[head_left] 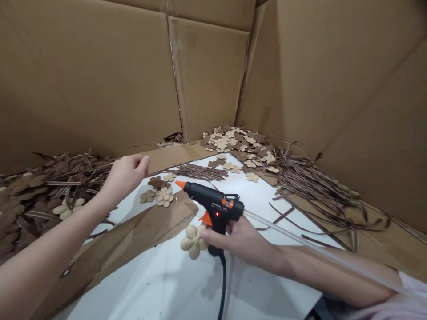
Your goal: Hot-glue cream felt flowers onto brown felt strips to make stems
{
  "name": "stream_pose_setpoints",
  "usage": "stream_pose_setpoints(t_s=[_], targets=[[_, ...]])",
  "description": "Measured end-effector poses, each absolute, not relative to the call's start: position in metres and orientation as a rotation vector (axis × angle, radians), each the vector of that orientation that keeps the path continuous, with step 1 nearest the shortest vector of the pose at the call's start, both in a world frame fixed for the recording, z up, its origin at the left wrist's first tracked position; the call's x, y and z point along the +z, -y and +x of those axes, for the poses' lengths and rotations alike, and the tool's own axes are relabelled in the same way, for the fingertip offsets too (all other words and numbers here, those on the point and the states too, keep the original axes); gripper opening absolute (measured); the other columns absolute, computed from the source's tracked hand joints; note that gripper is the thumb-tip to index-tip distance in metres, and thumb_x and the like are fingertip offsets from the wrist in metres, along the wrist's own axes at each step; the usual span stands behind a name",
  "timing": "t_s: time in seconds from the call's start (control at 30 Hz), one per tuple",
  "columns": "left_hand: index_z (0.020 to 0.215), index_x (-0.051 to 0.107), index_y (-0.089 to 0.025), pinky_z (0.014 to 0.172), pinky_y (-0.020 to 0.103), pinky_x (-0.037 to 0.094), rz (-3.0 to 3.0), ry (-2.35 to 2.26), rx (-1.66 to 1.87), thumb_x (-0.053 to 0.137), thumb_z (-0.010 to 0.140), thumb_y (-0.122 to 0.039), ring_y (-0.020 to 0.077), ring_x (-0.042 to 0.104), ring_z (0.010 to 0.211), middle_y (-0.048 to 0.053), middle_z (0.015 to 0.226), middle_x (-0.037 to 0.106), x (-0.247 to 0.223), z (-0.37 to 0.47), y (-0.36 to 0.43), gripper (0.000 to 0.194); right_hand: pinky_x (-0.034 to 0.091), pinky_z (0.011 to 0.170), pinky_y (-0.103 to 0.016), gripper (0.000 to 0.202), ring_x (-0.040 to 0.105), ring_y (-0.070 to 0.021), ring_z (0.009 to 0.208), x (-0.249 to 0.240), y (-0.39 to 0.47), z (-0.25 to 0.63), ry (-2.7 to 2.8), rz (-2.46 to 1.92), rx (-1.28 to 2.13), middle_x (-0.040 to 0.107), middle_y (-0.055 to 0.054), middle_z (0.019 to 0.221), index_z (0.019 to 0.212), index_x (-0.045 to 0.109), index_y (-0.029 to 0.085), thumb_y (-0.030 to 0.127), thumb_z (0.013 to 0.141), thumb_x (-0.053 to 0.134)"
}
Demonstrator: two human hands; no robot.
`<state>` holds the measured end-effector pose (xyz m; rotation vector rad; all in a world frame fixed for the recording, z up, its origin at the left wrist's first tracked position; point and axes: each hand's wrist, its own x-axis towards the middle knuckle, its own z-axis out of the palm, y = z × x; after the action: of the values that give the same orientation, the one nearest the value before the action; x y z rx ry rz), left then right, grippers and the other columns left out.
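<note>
My right hand [240, 238] is wrapped round the grip of a black and orange glue gun [208, 198], its red light lit and its orange nozzle pointing left. A cream fabric flower [194, 242] is pinched at the thumb of that same hand. My left hand [128, 173] is raised at the left with its fingers curled closed; whatever they hold, if anything, is hidden. Between the left hand and the nozzle, cream flowers [164, 196] and brown flowers [156, 182] lie on the white board [160, 275].
A heap of brown and cream flowers [227, 140] sits at the back. Brown strips [310, 178] are piled at the right, more strips [200, 172] lie mid-board. Flowers and strips crowd the left. A cardboard piece [133, 235] crosses the board. Tall cardboard walls [210, 75] stand behind.
</note>
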<state>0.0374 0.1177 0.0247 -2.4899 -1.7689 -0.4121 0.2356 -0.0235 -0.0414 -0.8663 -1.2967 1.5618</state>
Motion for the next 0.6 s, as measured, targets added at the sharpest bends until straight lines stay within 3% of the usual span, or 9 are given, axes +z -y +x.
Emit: stream_pose_setpoints(t_s=[0.1, 0.23, 0.6], targets=[[0.065, 0.056, -0.014, 0.057, 0.023, 0.033, -2.525, 1.653, -0.282, 0.03, 0.087, -0.035, 0.0193, 0.055, 0.063, 0.006, 0.058, 0.057, 0.022, 0.053, -0.133, 0.04, 0.048, 0.083, -0.035, 0.023, 0.065, -0.0204, 0.088, -0.038, 0.027, 0.238, 1.324, -0.899, 1.517, 0.071, -0.01, 0.077, 0.068, 0.057, 0.015, 0.033, 0.082, 0.056], [0.089, 0.061, -0.01, 0.069, 0.028, 0.039, -2.591, 1.483, -0.086, 0.035, 0.085, -0.02, 0.0261, 0.059, 0.088, 0.016, 0.092, 0.065, 0.011, 0.074, -0.159, 0.028, 0.048, 0.083, -0.031, 0.022, 0.065, -0.0163, 0.087, -0.032, 0.03, 0.24, 1.333, -0.827, 1.576, 0.071, -0.009, 0.081, 0.072, 0.057, 0.015, 0.03, 0.086, 0.05], [0.107, 0.056, -0.014, 0.08, 0.04, 0.049, -2.723, 1.226, 0.282, 0.051, 0.086, -0.031, 0.019, 0.058, 0.093, 0.008, 0.107, 0.059, -0.028, 0.107, -0.185, 0.027, 0.044, 0.09, -0.034, 0.027, 0.063, -0.0196, 0.096, -0.029, 0.03, 0.241, 1.317, -0.818, 1.649, 0.071, -0.01, 0.082, 0.07, 0.058, 0.016, 0.04, 0.081, 0.055]])
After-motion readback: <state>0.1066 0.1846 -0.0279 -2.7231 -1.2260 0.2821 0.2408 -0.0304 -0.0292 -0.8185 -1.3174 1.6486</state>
